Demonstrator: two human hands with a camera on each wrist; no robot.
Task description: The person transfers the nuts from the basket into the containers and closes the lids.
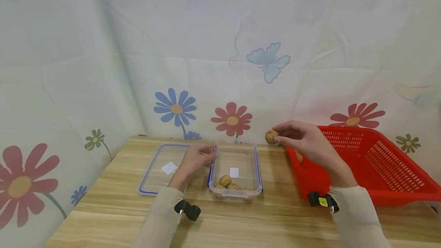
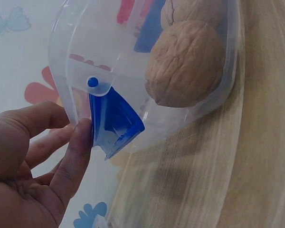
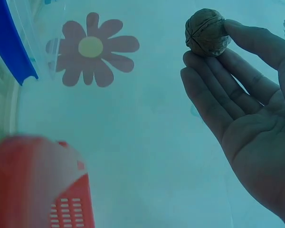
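Observation:
My right hand (image 1: 308,142) pinches a walnut (image 1: 271,137) between thumb and fingertips, raised beside the red basket's left end. In the right wrist view, that walnut (image 3: 204,32) sits at the tips of the fingers, clear of the palm. A clear plastic food container (image 1: 237,193) with blue side latches stands on the table, several walnuts (image 1: 225,180) gathered at its near end. At its left side, my left hand (image 1: 195,162) holds the rim. Up close in the left wrist view, the fingers grip the wall beside a blue latch (image 2: 115,124) that hangs outward.
Left of the container lies its clear lid (image 1: 154,163) with a blue seal and a white label (image 1: 169,168). A red plastic basket (image 1: 396,198) takes up the right side, a walnut (image 1: 299,157) showing at its left wall. Behind the wooden table (image 1: 110,202) hangs a flowered curtain (image 1: 206,49).

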